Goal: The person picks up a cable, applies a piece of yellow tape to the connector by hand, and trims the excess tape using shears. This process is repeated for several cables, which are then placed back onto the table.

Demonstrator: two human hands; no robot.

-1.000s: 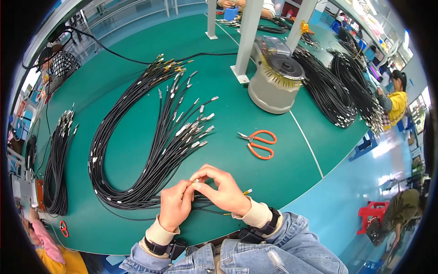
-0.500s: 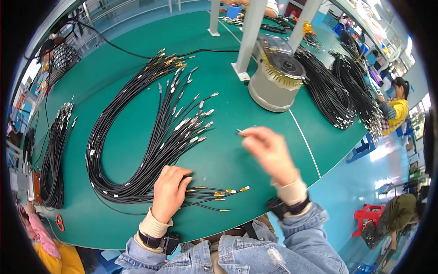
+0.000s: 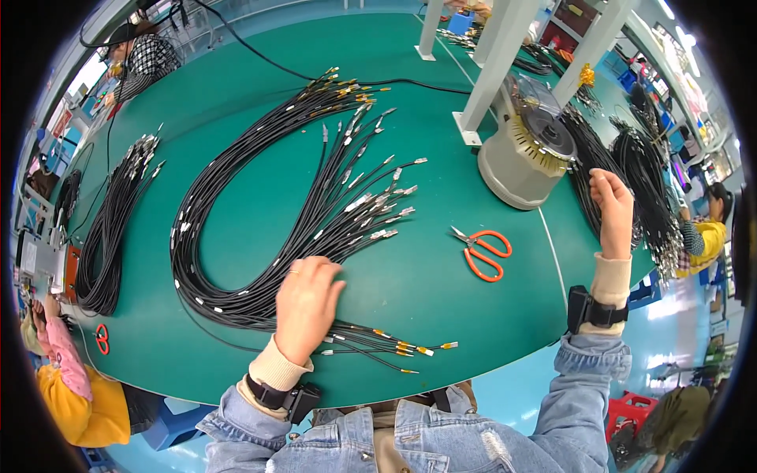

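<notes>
Head view: right hand (image 3: pixel 613 206), half a second ago covering the orange-handled scissors (image 3: pixel 490 254), now just right of a round grey machine (image 3: pixel 516 177); arm extended, fingertips close together, contents cannot be told. Left hand (image 3: pixel 304 309), as before, lies palm down over the black cables (image 3: pixel 189 244) on the green table (image 3: pixel 394 292); fingers bent, grip unclear. Machine carries a ring of yellow strips (image 3: pixel 527 147).

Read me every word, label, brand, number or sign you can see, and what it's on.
No text can be read.
White tags on the black cables: too small.
Yellow-and-white tags on the cable ends: too small.
Gray machine: no legible marking.
</notes>
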